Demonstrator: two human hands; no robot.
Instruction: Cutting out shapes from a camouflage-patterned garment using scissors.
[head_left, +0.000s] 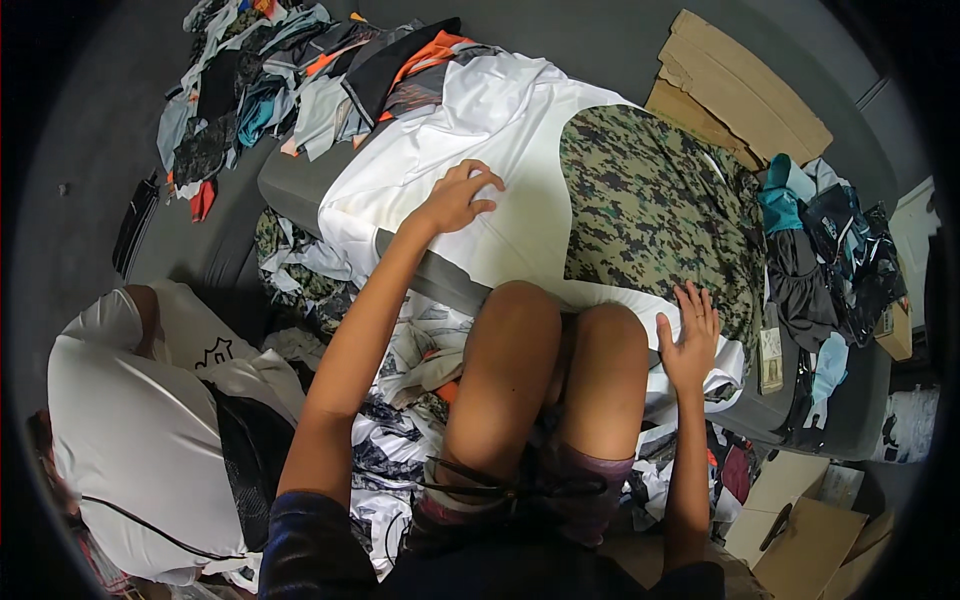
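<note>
A large garment or cloth with a white part (515, 130) and a green camouflage part (650, 200) lies spread over a grey cushioned seat (300, 190) in front of my knees. My left hand (465, 197) rests on the white part, fingers loosely bent and thumb apart. Flat near the cloth's lower right edge, my right hand (690, 335) has its fingers spread on the camouflage and white border. Neither hand grips the cloth. Some of its near edge is hidden behind my knees.
Mixed clothes (255, 90) are heaped at the far left, dark and teal ones (815, 230) at the right. Torn cardboard (740, 85) leans at the back. A stuffed white sack (130, 430) stands at my left, and an opened carton (805, 540) sits lower right.
</note>
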